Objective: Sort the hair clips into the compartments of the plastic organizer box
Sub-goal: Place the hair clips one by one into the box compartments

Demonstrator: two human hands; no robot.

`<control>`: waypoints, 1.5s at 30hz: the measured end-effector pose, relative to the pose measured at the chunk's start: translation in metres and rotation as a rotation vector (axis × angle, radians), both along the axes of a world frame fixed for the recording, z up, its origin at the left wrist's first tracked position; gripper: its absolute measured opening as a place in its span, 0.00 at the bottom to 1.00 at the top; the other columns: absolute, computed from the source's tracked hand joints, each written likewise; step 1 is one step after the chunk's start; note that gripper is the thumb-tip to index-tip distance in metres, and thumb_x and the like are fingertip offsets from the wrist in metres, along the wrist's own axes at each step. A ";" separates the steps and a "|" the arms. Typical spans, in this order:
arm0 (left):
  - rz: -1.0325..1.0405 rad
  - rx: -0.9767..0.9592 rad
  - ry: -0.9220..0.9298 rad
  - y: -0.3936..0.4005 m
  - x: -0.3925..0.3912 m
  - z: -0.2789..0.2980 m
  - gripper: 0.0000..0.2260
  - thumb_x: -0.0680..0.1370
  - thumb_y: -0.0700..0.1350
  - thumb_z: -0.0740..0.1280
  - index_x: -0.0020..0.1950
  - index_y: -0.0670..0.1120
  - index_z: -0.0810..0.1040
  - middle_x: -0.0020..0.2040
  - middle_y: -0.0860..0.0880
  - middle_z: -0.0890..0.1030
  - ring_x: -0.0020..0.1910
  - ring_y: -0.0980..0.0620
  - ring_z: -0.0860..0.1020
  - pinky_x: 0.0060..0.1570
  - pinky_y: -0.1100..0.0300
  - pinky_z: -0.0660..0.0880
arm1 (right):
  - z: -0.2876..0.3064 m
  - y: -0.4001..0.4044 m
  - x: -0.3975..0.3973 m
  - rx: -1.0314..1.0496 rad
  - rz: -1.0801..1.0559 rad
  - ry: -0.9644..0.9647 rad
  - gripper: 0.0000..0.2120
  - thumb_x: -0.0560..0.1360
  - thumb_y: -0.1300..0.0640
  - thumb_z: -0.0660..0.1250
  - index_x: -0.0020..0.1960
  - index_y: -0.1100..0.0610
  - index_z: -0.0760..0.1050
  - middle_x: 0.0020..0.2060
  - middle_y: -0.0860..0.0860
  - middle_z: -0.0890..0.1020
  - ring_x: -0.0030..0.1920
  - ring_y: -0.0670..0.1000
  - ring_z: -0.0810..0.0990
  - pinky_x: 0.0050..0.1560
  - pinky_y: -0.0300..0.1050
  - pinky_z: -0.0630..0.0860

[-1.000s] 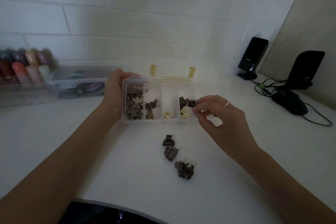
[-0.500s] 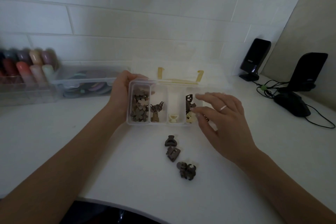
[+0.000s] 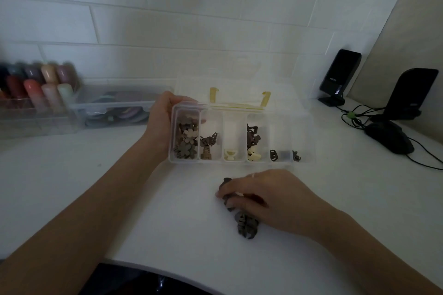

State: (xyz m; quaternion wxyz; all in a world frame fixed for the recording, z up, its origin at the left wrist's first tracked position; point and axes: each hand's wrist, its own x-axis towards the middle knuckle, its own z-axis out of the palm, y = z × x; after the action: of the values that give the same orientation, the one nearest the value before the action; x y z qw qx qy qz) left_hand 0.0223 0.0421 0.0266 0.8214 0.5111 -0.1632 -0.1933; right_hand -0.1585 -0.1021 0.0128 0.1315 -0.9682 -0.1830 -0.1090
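Note:
A clear plastic organizer box with its lid open stands mid-table. Its compartments hold small brown and cream hair clips; the leftmost is the fullest, with flower-shaped clips. My left hand grips the box's left end. My right hand is down on the table in front of the box, fingers curled round a dark brown clip. Another dark clip shows just above my fingertips. A cluster of dark clips lies below my hand, partly hidden.
A clear lidded bin of hair items and a rack of coloured bottles stand at the back left. Two black speakers, a black mouse and cables sit at the right. The table's front edge curves near me.
My right hand let go of a clip in the box's fourth compartment, then dropped to the table and closed on a dark clip there. My left hand stays on the box.

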 end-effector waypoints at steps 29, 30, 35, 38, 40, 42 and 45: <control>-0.079 0.004 -0.050 -0.002 -0.007 0.000 0.12 0.62 0.50 0.59 0.30 0.44 0.77 0.30 0.46 0.77 0.33 0.47 0.73 0.40 0.58 0.69 | -0.004 -0.025 0.022 -0.070 -0.425 -0.647 0.12 0.76 0.54 0.59 0.48 0.54 0.81 0.48 0.50 0.80 0.49 0.53 0.72 0.46 0.47 0.68; -0.077 0.010 -0.052 -0.002 -0.006 0.000 0.12 0.63 0.50 0.59 0.30 0.45 0.77 0.30 0.46 0.77 0.33 0.47 0.73 0.40 0.57 0.69 | -0.003 -0.025 0.021 -0.074 -0.420 -0.640 0.12 0.76 0.54 0.59 0.47 0.55 0.81 0.48 0.51 0.79 0.48 0.53 0.72 0.45 0.48 0.68; -0.084 0.001 -0.046 -0.003 -0.005 0.000 0.16 0.71 0.47 0.54 0.28 0.46 0.77 0.29 0.47 0.77 0.33 0.47 0.73 0.40 0.57 0.68 | 0.001 -0.022 0.018 -0.084 -0.418 -0.597 0.09 0.75 0.56 0.58 0.47 0.55 0.76 0.44 0.48 0.81 0.45 0.53 0.75 0.45 0.45 0.65; -0.086 0.008 -0.042 -0.003 -0.006 0.001 0.14 0.69 0.48 0.56 0.28 0.46 0.77 0.29 0.47 0.76 0.33 0.48 0.73 0.40 0.57 0.68 | 0.001 -0.021 0.017 -0.066 -0.421 -0.604 0.10 0.75 0.55 0.58 0.50 0.55 0.76 0.45 0.48 0.82 0.46 0.52 0.75 0.47 0.43 0.64; -0.084 0.010 -0.052 -0.003 -0.007 0.001 0.12 0.65 0.50 0.58 0.29 0.46 0.77 0.30 0.47 0.77 0.33 0.48 0.73 0.40 0.58 0.69 | 0.001 -0.022 0.017 -0.105 -0.437 -0.590 0.13 0.75 0.54 0.57 0.54 0.55 0.77 0.49 0.48 0.82 0.49 0.51 0.74 0.48 0.44 0.63; -0.076 0.013 -0.051 -0.003 -0.007 0.000 0.12 0.67 0.49 0.57 0.29 0.46 0.77 0.30 0.47 0.77 0.33 0.47 0.74 0.40 0.58 0.69 | 0.000 -0.023 0.017 -0.124 -0.454 -0.578 0.16 0.75 0.53 0.57 0.58 0.54 0.78 0.53 0.47 0.82 0.52 0.51 0.73 0.50 0.45 0.63; -0.065 0.024 -0.041 -0.002 -0.004 -0.002 0.15 0.71 0.48 0.54 0.31 0.46 0.77 0.32 0.46 0.77 0.34 0.47 0.75 0.41 0.57 0.71 | 0.000 -0.023 0.016 -0.149 -0.448 -0.601 0.16 0.75 0.53 0.58 0.57 0.55 0.79 0.55 0.50 0.80 0.53 0.53 0.73 0.49 0.46 0.63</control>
State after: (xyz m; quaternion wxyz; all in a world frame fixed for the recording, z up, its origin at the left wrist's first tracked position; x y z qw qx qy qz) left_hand 0.0185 0.0404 0.0243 0.8050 0.5192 -0.1943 -0.2115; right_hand -0.1425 -0.1252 0.0133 -0.0257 -0.9160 -0.0048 -0.4003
